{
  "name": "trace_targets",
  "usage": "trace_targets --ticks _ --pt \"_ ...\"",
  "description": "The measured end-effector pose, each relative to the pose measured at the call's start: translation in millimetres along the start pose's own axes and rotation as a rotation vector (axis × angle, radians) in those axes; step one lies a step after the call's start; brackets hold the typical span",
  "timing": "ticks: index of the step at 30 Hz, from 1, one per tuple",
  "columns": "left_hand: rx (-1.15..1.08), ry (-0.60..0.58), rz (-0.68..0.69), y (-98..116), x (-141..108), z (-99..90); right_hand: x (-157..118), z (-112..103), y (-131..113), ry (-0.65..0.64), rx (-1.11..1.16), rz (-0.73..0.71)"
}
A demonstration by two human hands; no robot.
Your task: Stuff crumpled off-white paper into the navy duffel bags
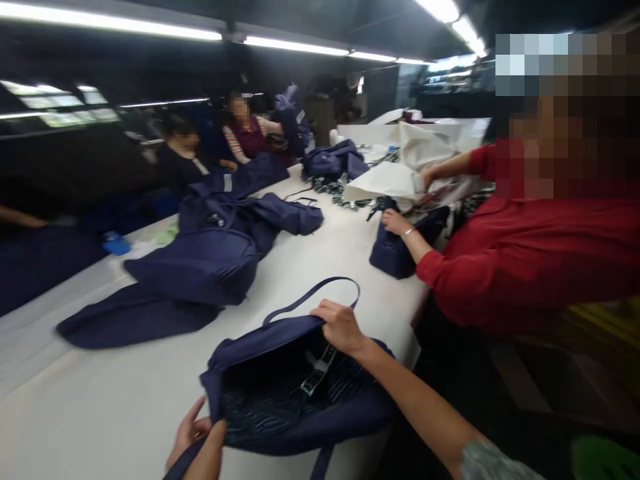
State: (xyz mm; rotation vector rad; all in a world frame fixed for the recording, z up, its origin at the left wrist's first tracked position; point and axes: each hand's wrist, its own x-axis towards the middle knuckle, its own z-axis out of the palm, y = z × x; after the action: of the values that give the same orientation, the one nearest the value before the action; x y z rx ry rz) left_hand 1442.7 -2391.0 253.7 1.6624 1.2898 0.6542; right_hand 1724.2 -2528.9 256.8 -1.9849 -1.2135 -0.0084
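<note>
A navy blue bag [300, 437] lies in front of me on the white table, its mouth spread wide. Inside, a dark striped lining shows, along with a pale strap or label with dark marks [317, 373]. My right hand [340, 327] grips the far rim of the opening, close to a looped handle [313, 290]. At the near left corner, my left hand [197, 437] holds the bag's edge between thumb and fingers, with a strap running down beside it.
Several navy bags [200, 260] are heaped along the left of the white table [115, 393]. To the right, a person in a red top [520, 253] handles a dark navy bag [400, 247] and white sheets [385, 181]. Other people stand along the far left side.
</note>
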Motion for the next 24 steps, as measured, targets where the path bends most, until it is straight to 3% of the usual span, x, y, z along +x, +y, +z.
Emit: trace_targets --ticks 3,7,14,20,24 --pt "-0.102 0.060 -0.091 2 -39 -18.9 -1 -3 -13 -0.035 0.129 -0.075" --pt "-0.099 0.155 -0.196 10 -87 -30.4 -13 7 -34 -0.222 0.143 -0.210" --pt "-0.096 0.372 -0.259 -6 -132 -70.7 -20 41 -76 -0.428 0.144 -0.473" --pt "-0.122 0.482 -0.269 -32 -168 -105.4 -21 85 -110 -0.447 0.185 -0.585" --pt "-0.234 0.544 -0.257 -56 -166 -126.8 -17 101 -144 -0.326 0.063 -0.666"
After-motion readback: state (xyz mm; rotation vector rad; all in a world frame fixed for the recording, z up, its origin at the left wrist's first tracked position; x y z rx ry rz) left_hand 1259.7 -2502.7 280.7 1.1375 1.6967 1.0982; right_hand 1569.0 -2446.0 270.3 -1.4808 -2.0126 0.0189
